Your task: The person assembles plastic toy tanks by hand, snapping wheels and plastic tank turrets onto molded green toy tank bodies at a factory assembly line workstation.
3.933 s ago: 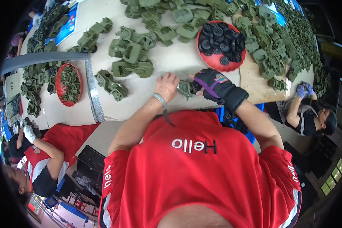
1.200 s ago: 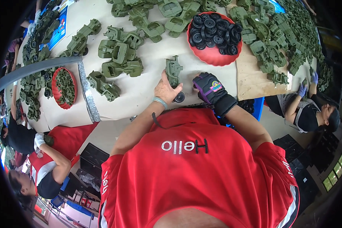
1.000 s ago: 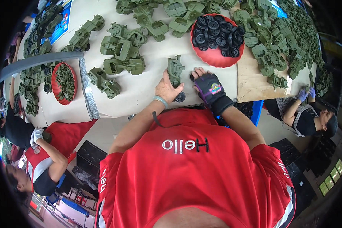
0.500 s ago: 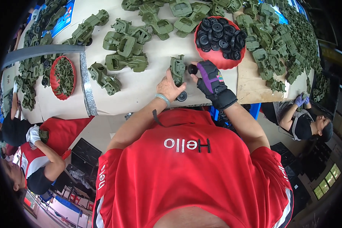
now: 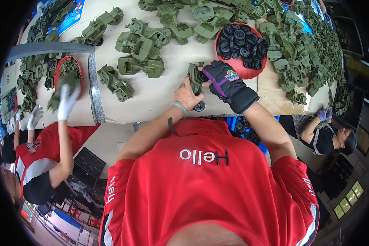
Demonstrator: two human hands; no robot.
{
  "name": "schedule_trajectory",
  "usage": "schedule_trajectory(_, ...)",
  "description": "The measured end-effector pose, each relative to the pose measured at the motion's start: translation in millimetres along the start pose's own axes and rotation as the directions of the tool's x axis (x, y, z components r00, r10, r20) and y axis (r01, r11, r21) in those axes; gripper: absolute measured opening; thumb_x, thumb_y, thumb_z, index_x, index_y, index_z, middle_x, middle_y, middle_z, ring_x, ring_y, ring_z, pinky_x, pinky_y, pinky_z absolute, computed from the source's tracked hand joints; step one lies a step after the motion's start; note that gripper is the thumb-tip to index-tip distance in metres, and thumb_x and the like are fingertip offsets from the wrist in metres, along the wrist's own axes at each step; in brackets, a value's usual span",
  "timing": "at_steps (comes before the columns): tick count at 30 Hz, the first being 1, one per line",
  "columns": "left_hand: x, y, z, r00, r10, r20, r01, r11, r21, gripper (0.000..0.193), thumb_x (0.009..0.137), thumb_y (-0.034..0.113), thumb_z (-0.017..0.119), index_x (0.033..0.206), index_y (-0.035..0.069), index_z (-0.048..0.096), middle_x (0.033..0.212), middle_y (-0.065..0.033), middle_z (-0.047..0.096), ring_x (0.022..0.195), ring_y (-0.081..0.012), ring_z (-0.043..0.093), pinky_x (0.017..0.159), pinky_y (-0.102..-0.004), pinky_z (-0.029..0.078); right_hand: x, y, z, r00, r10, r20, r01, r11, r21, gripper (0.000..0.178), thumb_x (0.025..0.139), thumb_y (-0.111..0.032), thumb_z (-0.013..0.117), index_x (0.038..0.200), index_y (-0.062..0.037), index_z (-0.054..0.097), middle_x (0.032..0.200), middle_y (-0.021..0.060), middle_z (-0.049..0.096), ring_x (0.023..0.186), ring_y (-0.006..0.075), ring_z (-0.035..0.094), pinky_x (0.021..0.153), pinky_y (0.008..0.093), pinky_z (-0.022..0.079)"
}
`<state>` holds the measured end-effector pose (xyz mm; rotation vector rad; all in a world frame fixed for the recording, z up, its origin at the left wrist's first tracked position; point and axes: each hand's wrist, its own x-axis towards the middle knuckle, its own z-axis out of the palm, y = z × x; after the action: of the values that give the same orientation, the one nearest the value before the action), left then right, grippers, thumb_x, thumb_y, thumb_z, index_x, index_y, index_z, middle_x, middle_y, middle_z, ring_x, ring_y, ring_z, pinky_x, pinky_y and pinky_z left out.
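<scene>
I judge the olive-green moulded-plastic toy vehicle (image 5: 195, 78) light, stiff: hold its sides. Left fingers (image 5: 187, 83) clasp it; right fingers (image 5: 206, 84) pinch a round black wheel (image 5: 203, 77).

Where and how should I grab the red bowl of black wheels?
Probably pinch the red bowl by its wavy rim, coming from the near side: the black wheels heap toward the far side, leaving the near wall mostly bare. The gloved right hand is nearest.

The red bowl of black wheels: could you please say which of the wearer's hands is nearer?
Right. The right hand is just below-left of the red bowl; the left hand is farther left and lower.
</scene>
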<state>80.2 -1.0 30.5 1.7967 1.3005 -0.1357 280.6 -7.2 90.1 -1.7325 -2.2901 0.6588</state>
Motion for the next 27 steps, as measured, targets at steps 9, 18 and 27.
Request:
schedule_trajectory(9, 7.1, -20.7, 15.0, 0.99, 0.138, -0.031, -0.137, 0.99, 0.045, 0.098, 0.073, 0.046, 0.081, 0.144, -0.003, 0.034, 0.118, -0.024, 0.067, 0.11, -0.0391, 0.067, 0.098, -0.0479, 0.053, 63.5, -34.3, 10.7, 0.989, -0.135, -0.053, 0.123, 0.973, -0.194, 0.034, 0.075, -0.022, 0.068, 0.108, -0.0097, 0.069, 0.1, 0.0138, 0.068, 0.098, 0.0339, 0.065, 0.088, 0.0462, 0.05)
schedule_trajectory(18, 7.1, -20.7, 14.1, 0.987, 0.158, -0.042, -0.162, 0.979, -0.125, 0.086, 0.072, 0.036, 0.085, 0.138, 0.0, 0.041, 0.108, -0.0207, 0.067, 0.102, -0.0389, 0.068, 0.091, -0.0486, 0.055, 75.1, -24.0, 4.0, 0.999, 0.002, -0.053, -0.01, 0.989, -0.146, 0.03, 0.069, -0.022, 0.072, 0.097, -0.0118, 0.066, 0.095, 0.0099, 0.066, 0.096, 0.0301, 0.066, 0.085, 0.0429, 0.051)
schedule_trajectory(27, 7.7, -16.2, 9.4, 0.983, 0.178, -0.048, -0.183, 0.973, -0.143, 0.074, 0.071, 0.034, 0.086, 0.123, 0.001, 0.045, 0.108, -0.0206, 0.066, 0.1, -0.0396, 0.068, 0.089, -0.0494, 0.054, 81.2, -15.9, 31.5, 0.926, 0.345, -0.155, -0.352, 0.936, -0.017, 0.024, 0.076, -0.022, 0.07, 0.096, -0.0111, 0.065, 0.096, 0.0116, 0.066, 0.097, 0.0328, 0.065, 0.085, 0.0475, 0.05)
